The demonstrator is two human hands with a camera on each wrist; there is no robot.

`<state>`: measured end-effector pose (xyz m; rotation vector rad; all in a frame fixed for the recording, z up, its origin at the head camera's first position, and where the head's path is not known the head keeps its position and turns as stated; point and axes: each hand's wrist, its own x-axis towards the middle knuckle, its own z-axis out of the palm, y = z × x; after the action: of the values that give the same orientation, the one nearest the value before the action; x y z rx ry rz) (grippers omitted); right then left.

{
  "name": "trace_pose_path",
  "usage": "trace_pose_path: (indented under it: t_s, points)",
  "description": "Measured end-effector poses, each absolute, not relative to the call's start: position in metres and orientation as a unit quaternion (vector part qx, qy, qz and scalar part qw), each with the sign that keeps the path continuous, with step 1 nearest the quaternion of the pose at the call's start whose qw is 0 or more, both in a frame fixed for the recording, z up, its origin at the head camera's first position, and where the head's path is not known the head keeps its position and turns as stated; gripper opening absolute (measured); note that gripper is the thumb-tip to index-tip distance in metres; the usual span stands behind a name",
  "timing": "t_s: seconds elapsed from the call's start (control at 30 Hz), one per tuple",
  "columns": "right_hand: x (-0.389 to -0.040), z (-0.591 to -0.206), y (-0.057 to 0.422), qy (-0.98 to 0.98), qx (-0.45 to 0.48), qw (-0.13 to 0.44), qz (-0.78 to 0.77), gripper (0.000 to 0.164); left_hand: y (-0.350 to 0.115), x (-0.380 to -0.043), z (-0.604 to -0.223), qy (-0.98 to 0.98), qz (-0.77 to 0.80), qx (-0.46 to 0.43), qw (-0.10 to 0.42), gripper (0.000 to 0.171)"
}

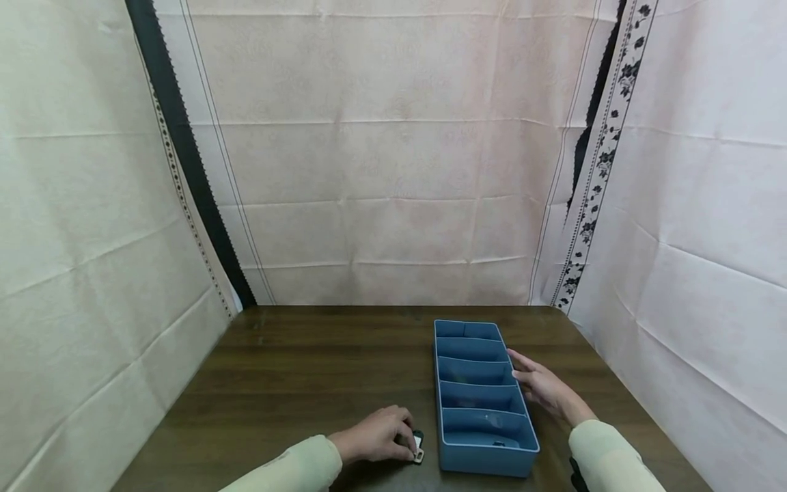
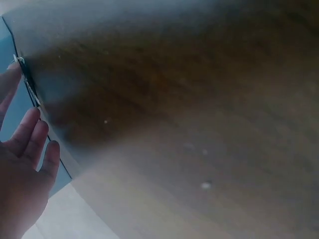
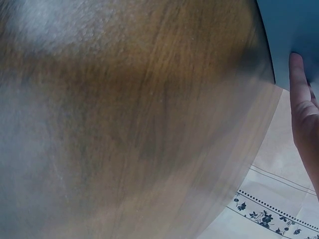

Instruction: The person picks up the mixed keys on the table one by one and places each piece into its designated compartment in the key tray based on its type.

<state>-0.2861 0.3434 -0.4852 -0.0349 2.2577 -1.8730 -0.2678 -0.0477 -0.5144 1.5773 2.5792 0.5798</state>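
On the left side of a blue divided organizer box [image 1: 486,459], my left hand [image 1: 378,435] pinches a small flat black, white and gold-toned item [image 1: 419,447] at the table surface. Its exact kind cannot be made out. In the left wrist view that item [image 2: 29,84] appears edge-on and thin at the fingertips, with the other fingers spread loosely. My right hand [image 1: 547,386] touches the box's right wall with extended fingers. The right wrist view shows a straight finger [image 3: 297,74] against the blue wall [image 3: 279,35].
The box has several compartments in a row, running away from me. Everything stands on a dark brown wooden table [image 1: 320,362]. Pale cloths hang at the back [image 1: 399,164], the left [image 1: 80,225] and the right [image 1: 707,205] of the table.
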Motion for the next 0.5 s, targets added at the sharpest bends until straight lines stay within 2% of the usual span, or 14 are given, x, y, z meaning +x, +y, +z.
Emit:
trace_pose_path:
  t_s: [0.13,0.37,0.5]
  points:
    - [-0.286,-0.485,0.343,0.768,-0.011,0.104,-0.632,0.058,-0.049,-0.268,-0.513,0.847,0.198,0.493,0.036,0.005]
    - [-0.286,-0.485,0.343,0.767,-0.015,0.105,-0.633,0.057,-0.056,-0.276,-0.504,0.852,0.232,0.469,-0.006,0.006]
    - [-0.286,-0.484,0.343,0.767,-0.013,0.104,-0.633,0.057,-0.059,-0.280,-0.491,0.855,0.270,0.443,0.002,0.007]
